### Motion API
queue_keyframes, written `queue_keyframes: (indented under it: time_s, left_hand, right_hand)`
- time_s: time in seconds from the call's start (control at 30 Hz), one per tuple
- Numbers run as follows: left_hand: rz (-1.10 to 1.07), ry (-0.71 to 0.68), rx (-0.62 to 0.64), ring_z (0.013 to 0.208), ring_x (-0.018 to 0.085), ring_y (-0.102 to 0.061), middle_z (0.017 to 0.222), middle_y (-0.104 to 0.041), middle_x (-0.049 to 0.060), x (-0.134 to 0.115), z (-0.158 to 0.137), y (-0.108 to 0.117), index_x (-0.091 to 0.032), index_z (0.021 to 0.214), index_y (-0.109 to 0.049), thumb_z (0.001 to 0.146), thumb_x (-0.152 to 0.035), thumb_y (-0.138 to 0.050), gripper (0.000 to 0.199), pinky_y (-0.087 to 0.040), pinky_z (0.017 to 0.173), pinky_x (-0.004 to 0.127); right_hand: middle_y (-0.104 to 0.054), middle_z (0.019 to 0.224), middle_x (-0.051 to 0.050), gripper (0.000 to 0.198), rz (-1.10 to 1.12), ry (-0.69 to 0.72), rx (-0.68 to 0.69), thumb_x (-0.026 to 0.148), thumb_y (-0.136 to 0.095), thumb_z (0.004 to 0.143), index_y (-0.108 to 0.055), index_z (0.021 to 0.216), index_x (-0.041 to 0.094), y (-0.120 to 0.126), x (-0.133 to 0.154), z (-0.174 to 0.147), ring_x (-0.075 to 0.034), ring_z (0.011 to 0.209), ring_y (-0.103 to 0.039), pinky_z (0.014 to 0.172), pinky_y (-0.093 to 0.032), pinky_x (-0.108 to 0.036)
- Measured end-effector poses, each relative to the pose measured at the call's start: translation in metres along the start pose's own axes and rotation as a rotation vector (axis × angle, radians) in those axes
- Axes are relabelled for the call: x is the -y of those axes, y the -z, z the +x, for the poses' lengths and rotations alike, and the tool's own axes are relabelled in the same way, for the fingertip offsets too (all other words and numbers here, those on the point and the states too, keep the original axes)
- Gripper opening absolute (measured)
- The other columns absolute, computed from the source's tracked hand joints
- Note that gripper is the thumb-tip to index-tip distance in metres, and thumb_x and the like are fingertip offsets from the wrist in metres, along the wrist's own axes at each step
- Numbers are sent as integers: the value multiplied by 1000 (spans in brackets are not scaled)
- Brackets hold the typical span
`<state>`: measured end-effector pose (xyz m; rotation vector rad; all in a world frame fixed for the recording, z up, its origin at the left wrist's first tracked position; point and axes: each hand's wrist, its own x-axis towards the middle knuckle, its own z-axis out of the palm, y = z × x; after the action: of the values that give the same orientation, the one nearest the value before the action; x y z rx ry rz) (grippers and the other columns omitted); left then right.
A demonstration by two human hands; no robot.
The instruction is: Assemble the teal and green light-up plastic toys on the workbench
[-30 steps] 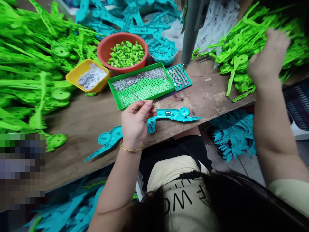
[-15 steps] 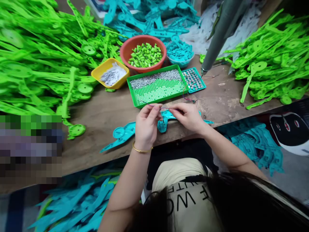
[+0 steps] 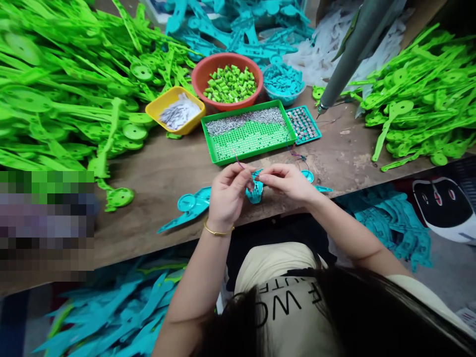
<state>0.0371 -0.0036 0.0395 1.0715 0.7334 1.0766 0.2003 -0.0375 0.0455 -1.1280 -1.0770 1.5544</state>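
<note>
My left hand pinches a thin dark reddish wire, whose end sticks up beyond the fingertips. My right hand has its thumb and fingers closed close by, at the wire's other visible stretch; the exact grip is too small to make out. Under both hands a long turquoise plastic part lies on the wooden table, its middle partly hidden by the fingers. Just beyond my right hand, thin wires with a small dark piece rest near the green tray.
A green perforated tray holds small metal pieces, beside a small turquoise tray. Behind stand a yellow bowl and a red bowl. A grey power screwdriver hangs at right. Green part piles flank the table.
My fingertips have come closer together over the turquoise part, and the wire end now points upward from my left hand. The view has shifted slightly.
</note>
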Motion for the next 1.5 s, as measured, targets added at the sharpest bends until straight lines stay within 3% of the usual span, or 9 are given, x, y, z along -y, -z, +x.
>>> queue_keyframes:
  time_s: [0.13, 0.3, 0.37, 0.43, 0.57, 0.8, 1.07, 1.33, 1.5]
  left_hand:
    - [-18, 34, 117, 58, 11, -49, 70, -53, 0, -4, -6, 8, -22, 76, -68, 82, -45, -68, 25, -42, 55, 26]
    - [593, -59, 395, 71, 14, -56, 73, -59, 1, -7, -11, 20, -19, 67, -63, 86, -39, -63, 28, -47, 69, 28]
    - [738, -117, 322, 81, 16, -61, 88, -66, 2, -6, -11, 29, -20, 90, -67, 82, -37, -68, 19, -49, 77, 31]
    - [885, -179, 235, 97, 20, -62, 104, -68, 4, -4, -10, 41, -22, 106, -64, 78, -38, -72, 33, -48, 90, 37]
    - [1151, -212, 283, 115, 28, -57, 119, -63, 8, 9, -10, 53, -21, 96, -66, 75, -41, -75, 30, -42, 102, 45]
    - [1212, -192, 177, 113, 29, -56, 118, -60, 9, 27, -13, 26, -19, 89, -67, 73, -39, -78, 28, -44, 99, 47]
    - [1223, -161, 176, 114, 29, -55, 120, -59, 9, 28, -12, 23, -19, 89, -67, 72, -37, -79, 27, -43, 99, 47]
    - [1220, -147, 172, 115, 29, -55, 120, -59, 8, 29, -14, 24, -20, 92, -66, 73, -38, -77, 28, -42, 101, 47]
    - [1220, -154, 172, 120, 30, -52, 126, -54, 12, 31, -13, 27, -18, 100, -66, 73, -40, -77, 36, -42, 104, 46]
  right_hand:
    - [-53, 59, 6, 25, -114, 17, -3, 43, -69, 80, -68, 83, 18, 5, 2, -2, -5, 47, -41, 44, -30, -20]
    - [-65, 79, 0, 9, -576, 214, 99, 21, -62, 84, -69, 81, 16, 9, 9, -4, -10, 73, -58, 68, -42, -23]
    - [-64, 79, -1, 10, -765, 265, -1, 18, -59, 85, -68, 82, 15, 12, 7, -4, -12, 76, -57, 71, -41, -24]
    - [-62, 80, -2, 12, -953, 275, -74, 20, -57, 87, -67, 84, 14, 17, 3, -6, -13, 75, -55, 70, -39, -25]
    - [-62, 87, -5, 21, -1286, 306, -37, 24, -48, 94, -66, 91, 15, 27, -1, -14, -14, 75, -53, 65, -34, -25]
    - [-59, 76, -5, 38, -1771, 528, -119, 21, -31, 100, -67, 87, 16, 35, 7, -24, -14, 66, -45, 58, -20, -32]
    - [-61, 80, -6, 37, -1781, 496, -49, 22, -32, 100, -66, 90, 17, 30, -8, -17, -15, 71, -49, 57, -19, -33]
    - [-67, 93, -8, 26, -1526, 55, -222, 28, -41, 96, -65, 95, 16, 23, -9, -14, -18, 78, -59, 59, -25, -30]
    - [-68, 89, -6, 20, -1360, 21, -204, 26, -47, 91, -65, 89, 17, 28, -4, -6, -17, 77, -58, 64, -29, -28]
